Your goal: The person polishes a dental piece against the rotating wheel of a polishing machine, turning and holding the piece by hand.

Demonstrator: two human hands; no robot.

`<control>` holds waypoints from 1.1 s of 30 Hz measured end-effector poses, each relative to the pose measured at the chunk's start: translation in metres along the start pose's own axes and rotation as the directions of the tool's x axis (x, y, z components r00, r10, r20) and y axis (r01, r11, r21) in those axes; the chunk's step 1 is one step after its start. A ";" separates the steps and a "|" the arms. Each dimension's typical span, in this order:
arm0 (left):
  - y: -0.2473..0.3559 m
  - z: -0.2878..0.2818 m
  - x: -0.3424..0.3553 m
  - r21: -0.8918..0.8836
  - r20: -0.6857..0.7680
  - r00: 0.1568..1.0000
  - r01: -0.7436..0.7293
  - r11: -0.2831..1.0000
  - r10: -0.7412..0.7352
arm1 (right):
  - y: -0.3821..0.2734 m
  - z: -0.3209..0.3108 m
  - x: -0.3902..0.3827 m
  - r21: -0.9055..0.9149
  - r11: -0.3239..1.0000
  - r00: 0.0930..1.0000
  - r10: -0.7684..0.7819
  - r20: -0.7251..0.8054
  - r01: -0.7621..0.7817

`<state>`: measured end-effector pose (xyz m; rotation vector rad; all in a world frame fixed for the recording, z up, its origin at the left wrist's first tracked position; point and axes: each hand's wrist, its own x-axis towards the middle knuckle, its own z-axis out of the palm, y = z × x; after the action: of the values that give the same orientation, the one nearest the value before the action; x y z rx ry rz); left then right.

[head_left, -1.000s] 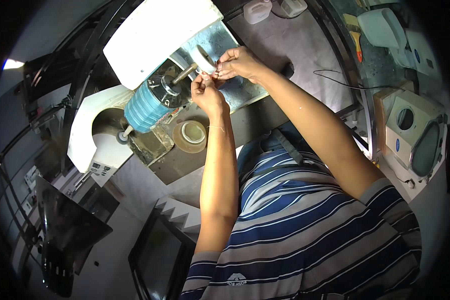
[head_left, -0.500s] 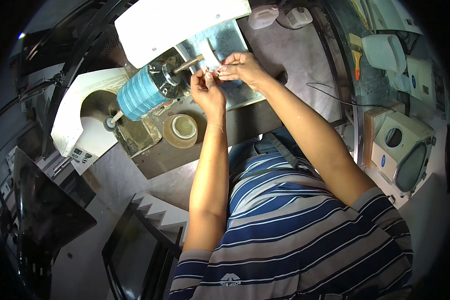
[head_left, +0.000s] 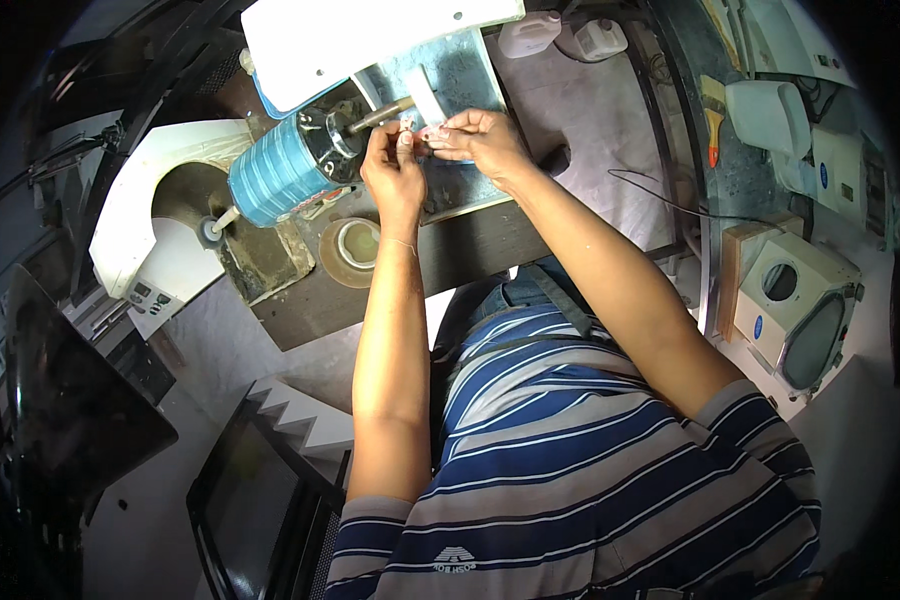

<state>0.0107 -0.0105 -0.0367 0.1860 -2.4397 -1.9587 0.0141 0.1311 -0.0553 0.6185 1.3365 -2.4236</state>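
Both of my hands work close together just below a white wheel [head_left: 427, 96] on the end of a polishing motor's shaft. The motor [head_left: 281, 172] has a ribbed blue body and lies at a slant to the left. My right hand [head_left: 487, 147] is closed, its fingertips pinching a small pinkish-white piece [head_left: 430, 133]. My left hand [head_left: 396, 172] is closed too, thumb and fingers pinched at a small pale bit near that piece. Fingers partly hide both bits, and I cannot tell whether they join. The wheel stands a little apart from the fingertips.
A white hood [head_left: 370, 45] overhangs the metal tray [head_left: 475, 75] behind the wheel. On the dark bench [head_left: 315, 305] sits a round bowl [head_left: 336, 262]. Another white wheel [head_left: 213, 230] is at the motor's left end. A brush [head_left: 713, 110] and a beige box-shaped machine [head_left: 795, 300] are at right.
My hands have shifted slightly away from the wheel, down and to the left of it. The left hand has moved a little apart from the right. The whole view has shifted a little.
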 end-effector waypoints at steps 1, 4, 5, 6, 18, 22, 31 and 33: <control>0.002 0.000 0.000 0.021 -0.003 1.000 0.002 1.000 -0.002 | 0.000 0.000 0.000 0.004 1.000 1.000 0.010 -0.006 -0.010; 0.004 0.000 0.000 0.025 -0.005 1.000 -0.009 1.000 0.009 | 0.000 0.000 -0.001 0.003 1.000 1.000 -0.005 0.006 0.005; 0.005 -0.001 0.000 0.026 -0.007 1.000 -0.009 1.000 0.009 | 0.000 0.001 -0.001 0.003 1.000 1.000 -0.004 0.008 0.004; 0.007 -0.002 0.000 0.029 0.002 1.000 0.004 1.000 -0.004 | 0.000 -0.001 0.000 -0.016 1.000 1.000 0.005 0.023 -0.005; 0.022 0.002 0.004 0.004 0.020 0.998 0.054 0.999 -0.054 | -0.001 -0.003 -0.001 0.036 0.999 0.997 0.033 0.064 -0.035; 0.013 0.008 0.003 -0.005 0.031 0.998 0.047 0.999 -0.047 | -0.001 -0.010 0.001 0.061 0.998 0.998 0.009 0.058 -0.012; -0.005 0.028 -0.004 -0.297 -0.046 0.996 0.058 0.953 -0.075 | -0.015 -0.011 0.006 -0.066 0.997 0.999 -0.040 -0.027 0.038; -0.005 0.033 -0.005 -0.329 -0.065 0.995 0.052 0.943 -0.078 | -0.018 -0.014 0.008 -0.092 0.995 0.998 -0.052 -0.021 0.049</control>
<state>0.0137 0.0209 -0.0481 0.3332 -2.0461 -2.2985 0.0022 0.1515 -0.0531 0.5981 1.4800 -2.3861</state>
